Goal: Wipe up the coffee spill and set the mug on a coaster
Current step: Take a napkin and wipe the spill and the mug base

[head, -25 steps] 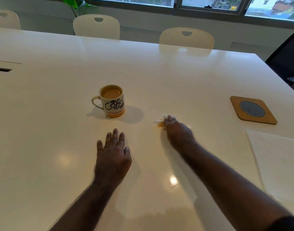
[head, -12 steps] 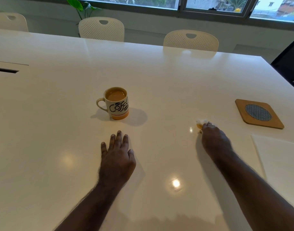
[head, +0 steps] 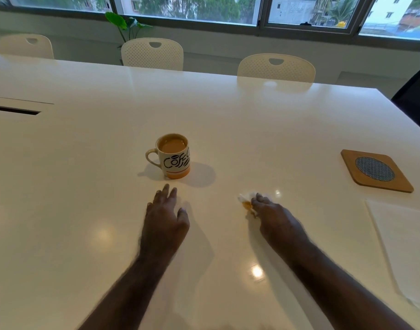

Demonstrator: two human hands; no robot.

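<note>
A white and orange mug (head: 175,156) full of coffee stands on the white table (head: 252,129), handle to the left. My left hand (head: 165,216) lies flat on the table just in front of the mug, fingers straight. My right hand (head: 272,216) presses a crumpled white tissue (head: 246,202), stained brown with coffee, against the table to the right of the mug. A square wooden coaster (head: 375,170) with a grey woven centre sits at the right, apart from both hands.
A flat white napkin (head: 404,244) lies at the near right, below the coaster. Three white chairs (head: 275,67) stand along the far edge. A cable slot (head: 13,110) is set in the table at the left. A dark chair (head: 416,96) is at the right edge.
My right hand swept the tissue to the right, then back left toward the mug. My left hand stayed flat in front of the mug.
</note>
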